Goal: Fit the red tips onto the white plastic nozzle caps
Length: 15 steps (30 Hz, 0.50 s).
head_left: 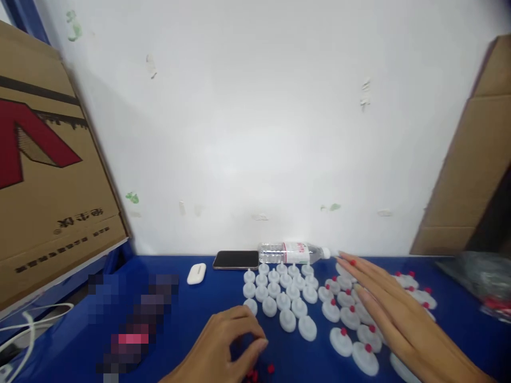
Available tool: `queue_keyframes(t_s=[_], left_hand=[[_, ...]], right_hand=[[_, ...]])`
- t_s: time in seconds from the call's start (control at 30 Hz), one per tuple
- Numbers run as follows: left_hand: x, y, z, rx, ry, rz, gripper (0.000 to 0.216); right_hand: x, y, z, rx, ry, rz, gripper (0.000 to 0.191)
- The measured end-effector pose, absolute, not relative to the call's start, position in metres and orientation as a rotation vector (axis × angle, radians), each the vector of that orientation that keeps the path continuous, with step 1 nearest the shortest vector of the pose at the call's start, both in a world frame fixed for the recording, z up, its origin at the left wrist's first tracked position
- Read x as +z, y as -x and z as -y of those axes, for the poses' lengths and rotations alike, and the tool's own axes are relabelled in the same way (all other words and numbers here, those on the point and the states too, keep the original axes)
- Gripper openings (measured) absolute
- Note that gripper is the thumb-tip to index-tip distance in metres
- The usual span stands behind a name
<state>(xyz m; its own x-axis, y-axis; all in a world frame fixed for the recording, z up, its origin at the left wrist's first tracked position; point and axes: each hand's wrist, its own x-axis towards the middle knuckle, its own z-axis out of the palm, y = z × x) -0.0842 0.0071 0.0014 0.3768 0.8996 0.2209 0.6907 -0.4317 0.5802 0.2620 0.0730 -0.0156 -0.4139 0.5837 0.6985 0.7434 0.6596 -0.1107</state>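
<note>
1. The left hand [227,346] is low on the blue table [191,319] with its fingers curled in. I cannot tell if it pinches something.
2. Some small red pieces [271,368] lie on the table just beside the fingertips of this hand.
3. The right hand [383,308] is spread flat with straight fingers and grasps nothing. It lies over the white caps with red dots [342,340] and hides several of them.
4. The plain white caps [279,292] stand in close rows between the two hands.
5. Behind the caps, a water bottle [293,252] lies on its side against the white wall [255,133]. A dark phone [235,259] touches its end, and a white case [196,273] is near.
6. A cardboard box [48,175] stands at the left and a cardboard sheet [467,159] leans at the right.
7. A plastic bag [483,276] lies at the right edge, and a white cable [24,330] at the left.
</note>
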Motion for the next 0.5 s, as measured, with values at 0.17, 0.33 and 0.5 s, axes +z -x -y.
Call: queue_keyframes(t_s=[0.17, 0.33, 0.5], left_hand=[[-0.008, 0.083, -0.008, 0.715, -2.243, -1.268, 0.022], [-0.012, 0.083, -0.009, 0.753, -2.304, -1.198, 0.024], [-0.020, 0.081, -0.010, 0.882, -2.323, -1.146, 0.024]], right_hand=[[-0.006, -0.266, -0.088, -0.147, 1.160, 2.212, 0.054], [0.002, -0.257, -0.105, -0.076, 1.279, 2.259, 0.063], [0.000, -0.252, -0.124, -0.052, 1.330, 2.243, 0.056]])
